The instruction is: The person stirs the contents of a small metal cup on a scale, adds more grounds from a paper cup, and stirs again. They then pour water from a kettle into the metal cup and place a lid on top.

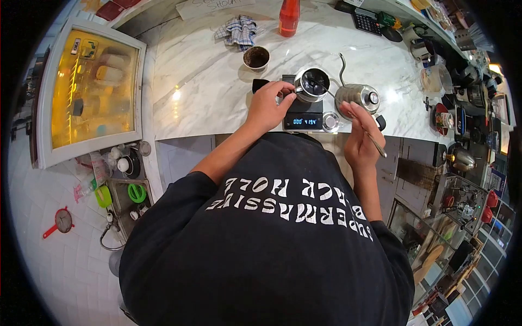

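Note:
A metal cup (299, 93) with dark liquid (315, 82) stands on a black digital scale (312, 106) with a lit display. My left hand (270, 104) is closed at the cup's left side, its fingers on the handle. In my right hand (361, 136) is a long metal spoon (376, 145), slanting across the palm, its far end in the liquid. Close to that hand sits a steel gooseneck kettle (356, 93). A small round container (330, 121) lies by the scale's right edge. Behind my left hand a black object (260, 85) is partly hidden.
Farther back on the marble counter (201, 81) are a paper cup (256, 67) with dark grounds inside, a checked cloth (239, 31) and a red bottle (289, 20). An open glass-fronted door (138, 87) stands at left, above a sink (128, 209). Jars and utensils crowd the right side.

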The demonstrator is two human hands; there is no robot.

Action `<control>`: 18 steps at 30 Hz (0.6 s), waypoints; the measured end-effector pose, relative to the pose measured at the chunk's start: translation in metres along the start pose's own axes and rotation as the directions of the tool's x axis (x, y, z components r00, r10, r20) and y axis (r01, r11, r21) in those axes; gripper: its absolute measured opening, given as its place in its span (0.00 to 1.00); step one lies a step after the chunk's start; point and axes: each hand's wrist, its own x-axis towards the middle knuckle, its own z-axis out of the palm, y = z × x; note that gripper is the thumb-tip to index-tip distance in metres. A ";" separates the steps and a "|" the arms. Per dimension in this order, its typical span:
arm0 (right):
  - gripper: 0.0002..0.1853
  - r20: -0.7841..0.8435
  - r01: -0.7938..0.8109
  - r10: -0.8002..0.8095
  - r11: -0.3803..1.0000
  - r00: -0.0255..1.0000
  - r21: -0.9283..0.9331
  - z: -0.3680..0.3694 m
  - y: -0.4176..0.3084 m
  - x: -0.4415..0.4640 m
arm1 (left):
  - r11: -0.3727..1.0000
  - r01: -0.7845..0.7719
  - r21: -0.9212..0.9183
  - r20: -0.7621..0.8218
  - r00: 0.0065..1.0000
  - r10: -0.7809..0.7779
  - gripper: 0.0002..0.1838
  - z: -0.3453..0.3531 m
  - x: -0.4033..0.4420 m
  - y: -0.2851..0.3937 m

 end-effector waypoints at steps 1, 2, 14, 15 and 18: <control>0.15 0.007 0.010 -0.010 1.000 1.000 -0.020 0.003 0.000 0.002 | 1.000 0.002 0.009 0.002 1.000 -0.002 0.13 0.001 0.000 0.000; 0.15 -0.004 -0.006 0.006 1.000 1.000 -0.013 0.003 0.001 0.003 | 1.000 0.003 0.020 0.002 1.000 -0.003 0.13 0.001 0.000 -0.001; 0.15 -0.018 -0.032 0.032 0.999 0.999 0.011 0.006 0.001 0.002 | 0.999 0.013 -0.044 0.016 1.000 -0.012 0.14 -0.002 -0.003 -0.002; 0.15 -0.024 -0.039 0.039 0.999 0.999 0.006 0.007 0.002 0.004 | 0.999 0.018 -0.041 0.018 1.000 -0.018 0.14 -0.003 -0.004 0.000; 0.14 -0.069 -0.074 0.077 0.996 0.995 0.045 0.002 0.006 0.001 | 0.999 0.015 -0.041 0.020 1.000 -0.015 0.14 -0.006 -0.004 0.003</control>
